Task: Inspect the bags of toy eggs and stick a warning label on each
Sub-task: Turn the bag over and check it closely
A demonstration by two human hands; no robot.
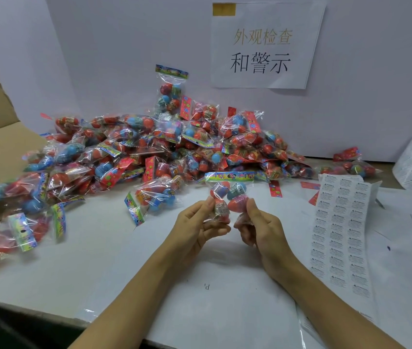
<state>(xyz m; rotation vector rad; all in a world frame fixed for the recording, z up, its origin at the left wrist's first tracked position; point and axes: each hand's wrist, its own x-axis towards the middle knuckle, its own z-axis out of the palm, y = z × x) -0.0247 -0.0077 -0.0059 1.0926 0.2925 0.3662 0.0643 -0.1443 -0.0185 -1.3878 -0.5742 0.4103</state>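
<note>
Here, both the left hand and right hand pinched one bag of toy eggs upright above the table's middle; slippery film could slide free, dropping it short of the label sheet.

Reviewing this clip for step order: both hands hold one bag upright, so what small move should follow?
Probably the right hand lets go and reaches for the label sheet beside it: the bag shows no warning label, and the left hand alone can hold it.
</note>
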